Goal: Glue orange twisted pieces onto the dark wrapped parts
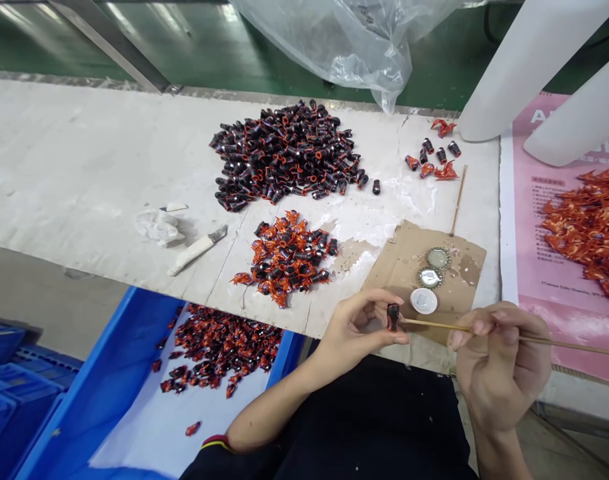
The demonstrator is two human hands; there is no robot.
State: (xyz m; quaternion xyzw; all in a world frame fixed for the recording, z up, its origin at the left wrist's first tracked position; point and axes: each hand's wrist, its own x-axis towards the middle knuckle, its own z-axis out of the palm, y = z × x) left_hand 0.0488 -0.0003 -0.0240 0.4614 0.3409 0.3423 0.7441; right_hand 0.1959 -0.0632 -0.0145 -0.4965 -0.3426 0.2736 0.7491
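Note:
Between thumb and forefinger, my left hand point(354, 330) pinches a small black part with orange edging point(393, 318), held upright. My right hand point(504, 357) grips a thin wooden stick point(437, 325), whose tip touches or nearly touches the right side of the black part. Just beyond my hands, a cardboard piece point(384, 267) carries a white round cap point(423, 301) and two metal bottle caps, the nearer one point(430, 277) with something pale and shiny inside. A second stick point(458, 200) lies with one end on the cardboard.
A large heap of black parts point(284, 153) and a smaller orange-and-black pile point(289, 257) lie on the table. Orange pieces point(589, 227) cover a pink sheet at right. A utility knife point(199, 250) lies left. A blue bin point(109, 360) with parts stands below the edge.

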